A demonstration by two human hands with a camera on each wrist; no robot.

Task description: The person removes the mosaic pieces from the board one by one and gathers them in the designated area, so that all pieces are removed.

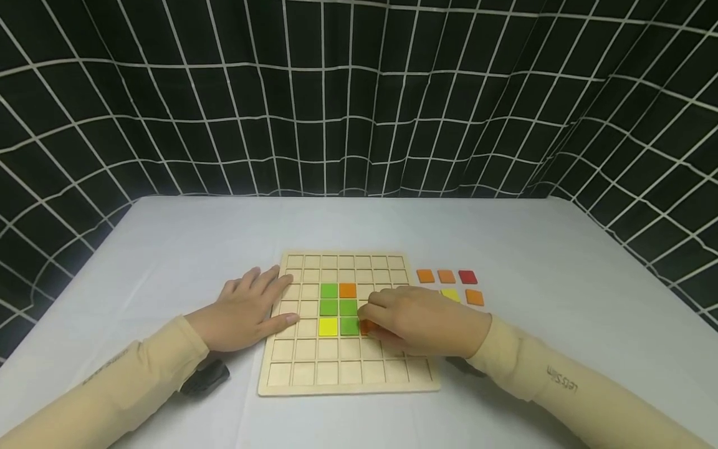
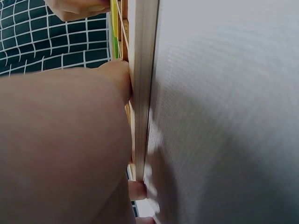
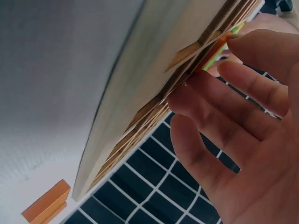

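A square wooden grid board (image 1: 305,373) lies on the table, with coloured square tiles in its middle cells. Two columns show there: green, green and a yellow tile (image 1: 328,327) on the left, an orange tile (image 1: 348,290) above two green ones on the right. My left hand (image 1: 241,312) rests flat with spread fingers over the board's left edge. My right hand (image 1: 412,317) bends over the board, thumb and fingertips pinching another orange tile (image 1: 367,327) beside the lowest green tile (image 1: 349,326). That tile (image 3: 216,50) shows between thumb and fingers in the right wrist view, close against the grid.
Right of the board lie several loose tiles: a few orange, a red tile (image 1: 467,277) and a yellow one (image 1: 450,294) partly behind my right hand. A dark object (image 1: 205,378) sits under my left wrist. Black cloth with white grid lines (image 1: 336,100) hangs behind the white table (image 1: 191,227).
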